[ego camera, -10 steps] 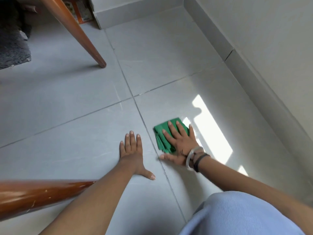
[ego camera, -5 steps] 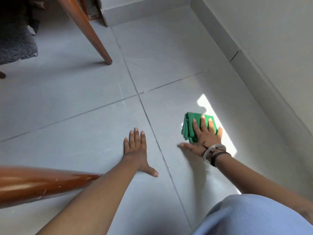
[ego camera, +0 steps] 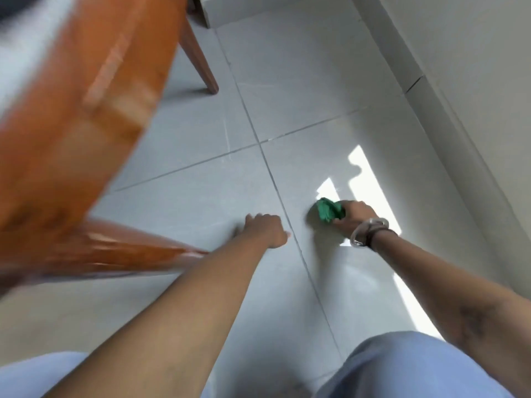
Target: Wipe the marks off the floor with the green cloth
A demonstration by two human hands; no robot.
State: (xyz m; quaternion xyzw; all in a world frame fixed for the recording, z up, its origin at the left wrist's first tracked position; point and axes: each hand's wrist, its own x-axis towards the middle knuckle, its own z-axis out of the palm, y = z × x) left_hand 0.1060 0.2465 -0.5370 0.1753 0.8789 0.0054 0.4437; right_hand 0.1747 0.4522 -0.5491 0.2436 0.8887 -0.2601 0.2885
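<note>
Across the upper left of the frame a blurred wooden chair fills the view, one leg standing on the grey tiled floor. Just left of centre, the left hand rests on a tile, fingers curled under and holding nothing. Right of the grout line, the right hand is closed around the bunched green cloth, pressing it to the floor beside a sunlit patch. Bracelets circle that wrist.
</note>
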